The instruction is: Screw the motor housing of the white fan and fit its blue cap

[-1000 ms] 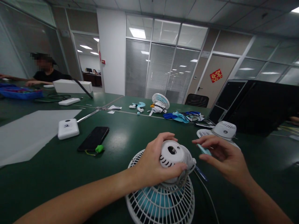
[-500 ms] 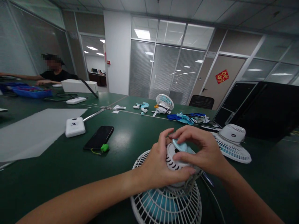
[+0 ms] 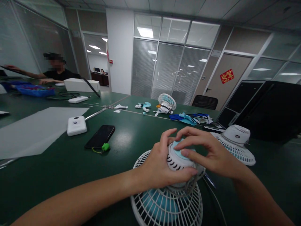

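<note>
A small white fan (image 3: 164,204) with blue blades lies grille-down on the green table (image 3: 58,169) just in front of me. My left hand (image 3: 157,166) is wrapped round its white motor housing (image 3: 175,160). My right hand (image 3: 211,153) rests over the top of the housing, fingers pressing a light blue round cap (image 3: 178,147) onto it. A thin cable runs off the fan to the right.
A second white fan (image 3: 235,142) lies at the right. A black phone (image 3: 100,136) with a green tag and a white box (image 3: 76,125) lie at the left beside a white sheet (image 3: 35,128). Another fan and blue parts (image 3: 185,118) sit farther back. Another person sits at the far left.
My right hand brought the light blue cap from the right over to the motor housing and now presses it flat on top. My left hand kept its hold.
</note>
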A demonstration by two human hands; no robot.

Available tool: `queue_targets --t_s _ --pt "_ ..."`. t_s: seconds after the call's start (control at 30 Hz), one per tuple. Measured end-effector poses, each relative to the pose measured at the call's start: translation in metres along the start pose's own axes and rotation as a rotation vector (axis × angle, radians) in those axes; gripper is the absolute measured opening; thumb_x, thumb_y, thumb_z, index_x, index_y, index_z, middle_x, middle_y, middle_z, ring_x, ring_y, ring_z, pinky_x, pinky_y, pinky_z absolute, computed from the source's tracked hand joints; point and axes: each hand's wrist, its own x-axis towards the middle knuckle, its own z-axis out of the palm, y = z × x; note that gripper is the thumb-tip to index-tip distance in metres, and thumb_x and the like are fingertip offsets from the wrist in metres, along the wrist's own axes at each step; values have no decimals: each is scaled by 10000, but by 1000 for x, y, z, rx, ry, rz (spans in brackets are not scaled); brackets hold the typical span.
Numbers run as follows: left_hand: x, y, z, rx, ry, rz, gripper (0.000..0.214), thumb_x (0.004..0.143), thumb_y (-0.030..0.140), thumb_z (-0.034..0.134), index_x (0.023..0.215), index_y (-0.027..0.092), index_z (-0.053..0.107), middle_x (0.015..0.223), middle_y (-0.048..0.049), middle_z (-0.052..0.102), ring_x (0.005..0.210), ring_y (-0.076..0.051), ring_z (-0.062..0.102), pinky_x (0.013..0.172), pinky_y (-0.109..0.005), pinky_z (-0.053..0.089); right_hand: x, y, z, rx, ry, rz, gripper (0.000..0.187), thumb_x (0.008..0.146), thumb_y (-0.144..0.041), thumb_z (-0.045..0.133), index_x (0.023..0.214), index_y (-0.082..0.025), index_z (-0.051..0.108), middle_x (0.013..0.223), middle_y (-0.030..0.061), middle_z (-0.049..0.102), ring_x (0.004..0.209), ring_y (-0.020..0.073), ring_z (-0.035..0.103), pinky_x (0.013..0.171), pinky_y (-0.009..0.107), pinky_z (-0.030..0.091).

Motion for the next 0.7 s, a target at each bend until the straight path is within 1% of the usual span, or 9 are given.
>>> queue_targets --t_s 0.13,0.2,0.3,0.4,0.47,0.57,0.7 --pt "0 0 -1 -23 -18 35 953 654 398 845 1410 209 296 1228 -142 639 1145 -358 618 1008 -567 451 3 1 -5 106 -53 2 121 886 -215 689 987 -235 752 1025 36 723 960 158 689 831 273 548" --pt "0 0 -1 -30 -11 37 944 652 388 848 1401 209 303 1223 -138 642 1124 -346 629 1000 -549 459 5 1 -3 126 -49 8 125 857 -227 731 980 -236 752 1007 24 747 945 157 700 832 272 546" --pt "1 1 -1 -34 2 43 928 647 379 850 1383 206 311 1251 -146 634 1128 -342 629 992 -531 470 7 2 0 109 -21 34 99 819 -257 775 915 -239 760 953 9 767 903 164 709 824 287 546" --pt "1 2 -1 -59 -7 85 891 656 339 843 1360 198 315 1220 -133 660 1113 -323 646 987 -496 482 5 7 0 117 -1 10 127 816 -287 781 938 -257 765 957 2 777 1006 187 683 913 334 526" --pt "2 3 -1 -57 -13 98 889 660 329 842 1359 185 313 1189 -128 676 1087 -312 660 976 -477 492 2 10 -3 128 -20 -7 168 825 -289 775 992 -276 764 992 1 777 1082 196 647 960 359 505" --pt "2 3 -2 -36 -20 97 895 665 330 841 1370 179 311 1201 -132 671 1092 -310 658 982 -469 489 0 11 -8 158 -72 0 183 832 -262 768 1015 -277 762 1021 10 760 1029 177 655 898 327 525" --pt "1 4 -2 -27 -25 88 879 673 349 837 1372 197 326 1218 -129 669 1090 -313 660 981 -480 491 2 4 -7 125 -58 55 101 835 -264 760 932 -238 762 940 11 717 891 144 668 781 261 521"
